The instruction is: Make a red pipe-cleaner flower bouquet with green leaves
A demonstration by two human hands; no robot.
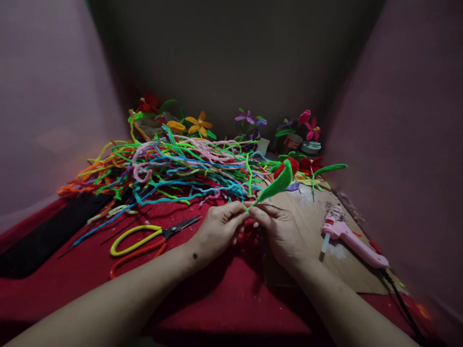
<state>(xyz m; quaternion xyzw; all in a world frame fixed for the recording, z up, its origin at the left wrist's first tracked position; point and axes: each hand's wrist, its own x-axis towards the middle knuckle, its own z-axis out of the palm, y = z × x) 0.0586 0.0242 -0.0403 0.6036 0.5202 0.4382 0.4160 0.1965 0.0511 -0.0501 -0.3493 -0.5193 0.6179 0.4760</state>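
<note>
Both hands meet over the red cloth and pinch the lower end of a green pipe-cleaner leaf (277, 184). My left hand (217, 230) has its fingers closed on the stem from the left. From the right, my right hand (280, 231) grips the same stem with thumb and forefinger. The leaf points up and to the right, away from me. Something red lies under the hands, mostly hidden.
A big tangle of coloured pipe cleaners (173, 166) fills the left and middle. Yellow-handled scissors (148, 236) lie left of my hands. A pink glue gun (349, 237) rests on a cardboard sheet (314, 221) at right. Finished pipe-cleaner flowers (198, 123) stand at the back.
</note>
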